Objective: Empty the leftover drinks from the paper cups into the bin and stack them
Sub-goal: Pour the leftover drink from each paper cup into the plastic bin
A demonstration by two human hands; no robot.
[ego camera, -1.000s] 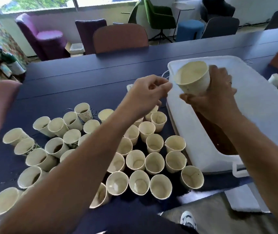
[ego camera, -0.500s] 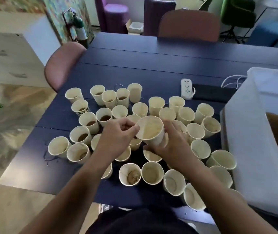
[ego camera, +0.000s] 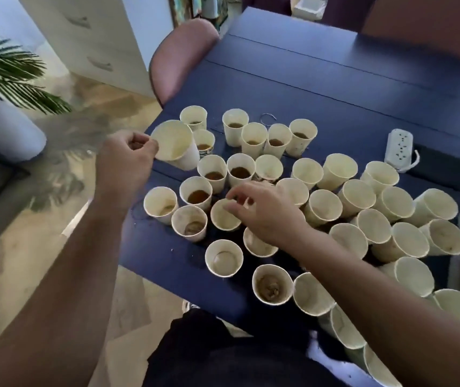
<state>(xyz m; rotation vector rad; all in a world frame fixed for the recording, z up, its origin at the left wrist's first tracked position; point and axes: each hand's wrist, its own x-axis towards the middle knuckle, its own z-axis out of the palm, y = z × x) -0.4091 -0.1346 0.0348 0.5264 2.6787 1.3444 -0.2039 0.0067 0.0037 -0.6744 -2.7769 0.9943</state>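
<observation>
Dark blue table carries a dense cluster of paper cups, upright or leaning. Nearest, at 6 o'clock of the cluster: a cup with brown residue. Right hand, mid-cluster, fingers curled, pinches the rim of an empty cup. Left hand, at 9 o'clock, pinches the rim of a tilted cup, raised over the table's left edge. Cups with brown liquid lie between the hands and beyond. White power strip at 2 o'clock; pink chair at 11 o'clock.
</observation>
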